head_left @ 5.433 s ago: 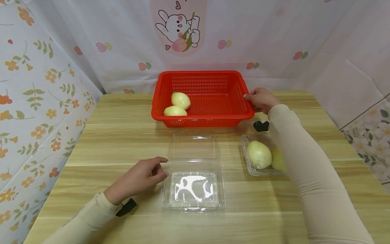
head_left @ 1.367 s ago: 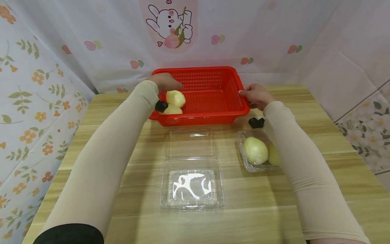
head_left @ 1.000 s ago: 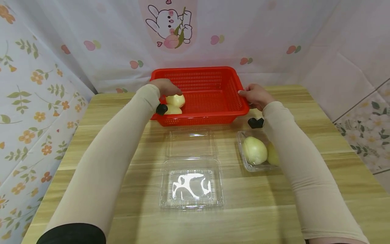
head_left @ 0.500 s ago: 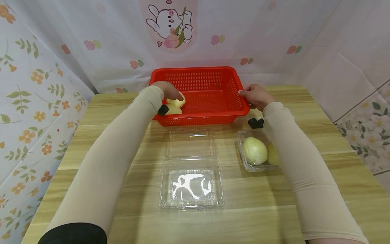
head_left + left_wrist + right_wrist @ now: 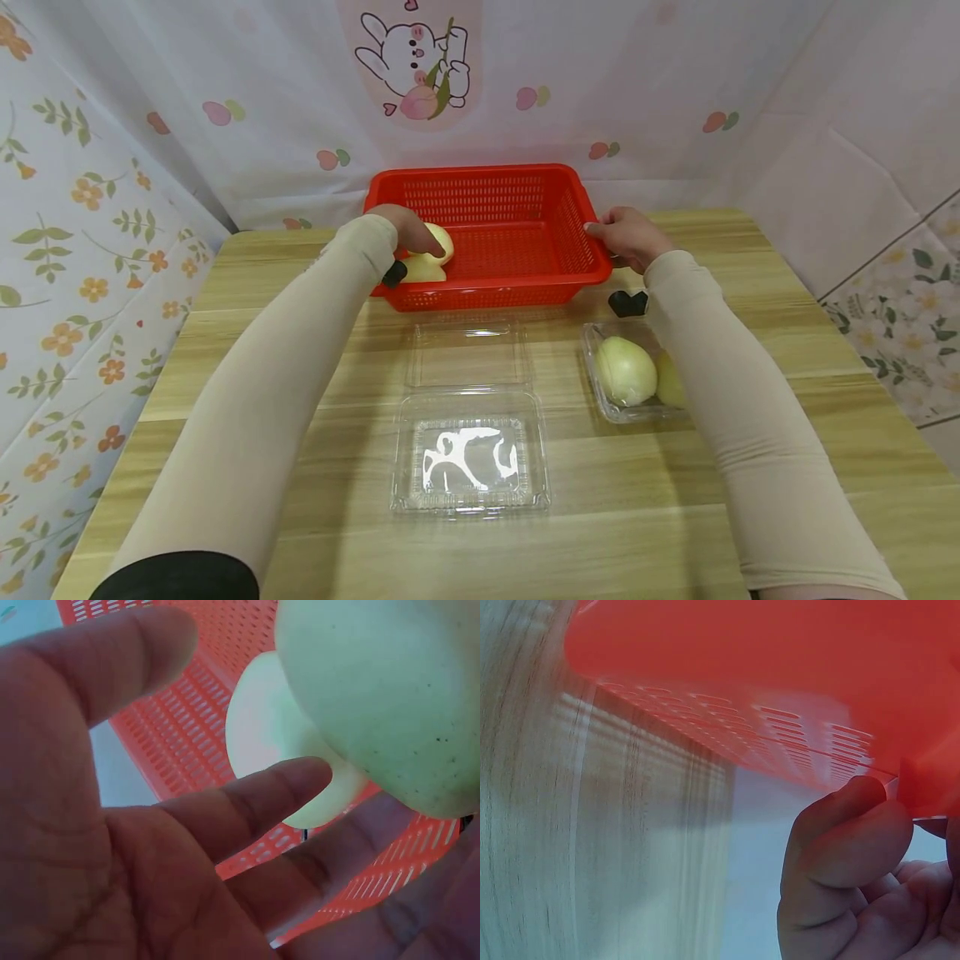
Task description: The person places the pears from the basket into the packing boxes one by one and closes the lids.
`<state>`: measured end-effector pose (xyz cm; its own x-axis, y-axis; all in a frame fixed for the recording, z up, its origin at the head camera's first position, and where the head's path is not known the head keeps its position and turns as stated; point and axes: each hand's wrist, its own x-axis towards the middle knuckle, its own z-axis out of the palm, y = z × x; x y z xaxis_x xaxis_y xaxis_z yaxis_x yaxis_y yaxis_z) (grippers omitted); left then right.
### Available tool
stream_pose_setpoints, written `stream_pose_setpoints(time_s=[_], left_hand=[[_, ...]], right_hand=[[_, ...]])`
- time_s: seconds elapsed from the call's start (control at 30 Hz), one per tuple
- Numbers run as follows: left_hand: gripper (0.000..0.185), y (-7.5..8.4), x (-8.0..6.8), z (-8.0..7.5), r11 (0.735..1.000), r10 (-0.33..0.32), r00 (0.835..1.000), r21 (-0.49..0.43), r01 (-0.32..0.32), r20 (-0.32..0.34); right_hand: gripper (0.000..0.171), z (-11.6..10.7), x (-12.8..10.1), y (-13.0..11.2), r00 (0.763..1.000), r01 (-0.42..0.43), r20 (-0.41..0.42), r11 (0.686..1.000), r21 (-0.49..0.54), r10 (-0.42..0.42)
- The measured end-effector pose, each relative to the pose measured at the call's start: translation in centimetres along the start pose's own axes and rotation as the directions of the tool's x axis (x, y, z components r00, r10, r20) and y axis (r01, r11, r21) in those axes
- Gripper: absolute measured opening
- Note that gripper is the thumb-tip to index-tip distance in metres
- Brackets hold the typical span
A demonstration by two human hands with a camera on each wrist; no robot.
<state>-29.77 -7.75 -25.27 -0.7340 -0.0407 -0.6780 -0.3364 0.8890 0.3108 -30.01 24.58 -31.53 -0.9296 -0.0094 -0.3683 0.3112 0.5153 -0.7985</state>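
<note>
Two pale yellow pears lie at the left end of the red plastic basket (image 5: 510, 287). My left hand (image 5: 408, 229) reaches down into that end, over the back pear (image 5: 444, 242) and just behind the front pear (image 5: 422, 269). In the left wrist view its thumb and fingers are spread, with fingertips beside a near pear (image 5: 397, 697) and overlapping a farther pear (image 5: 255, 720). At the opposite end, my right hand (image 5: 632, 237) grips the basket's rim, thumb on top; curled fingers (image 5: 855, 840) show under the rim in the right wrist view.
In front of the basket a clear plastic clamshell box (image 5: 405, 467) lies with its lid (image 5: 468, 354) folded back. To its right, a second clear box (image 5: 611, 411) holds pears, partly hidden by my right sleeve (image 5: 750, 417). A printed curtain (image 5: 637, 83) hangs behind the wooden table (image 5: 600, 533).
My left hand has gone from the clamshell's left edge into the basket, and lately has sunk lower beside the pears. My right hand stays on the rim.
</note>
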Motion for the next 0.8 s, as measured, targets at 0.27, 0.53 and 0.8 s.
stream_pose_setpoints(time_s=[0.27, 0.53, 0.8], left_hand=[[0.075, 0.09, 0.20, 0.35, 0.996, 0.020, 1.000, 0.086, -0.021, 0.009], [0.081, 0.30, 0.51, 0.40, 0.973, 0.067, 0.998, 0.221, -0.070, 0.021], [0.079, 0.63, 0.27, 0.74, 0.985, -0.017, 1.000, 0.171, 0.020, -0.021]], right_hand=[[0.023, -0.04, -0.03, 0.01, 1.000, -0.003, 0.000, 1.000, 0.000, 0.003], [0.024, -0.17, -0.05, 0.04, 1.000, -0.009, 0.001, 1.000, 0.001, 0.009], [0.026, -0.10, -0.20, -0.02, 1.000, -0.005, 0.007, 1.000, 0.006, 0.005]])
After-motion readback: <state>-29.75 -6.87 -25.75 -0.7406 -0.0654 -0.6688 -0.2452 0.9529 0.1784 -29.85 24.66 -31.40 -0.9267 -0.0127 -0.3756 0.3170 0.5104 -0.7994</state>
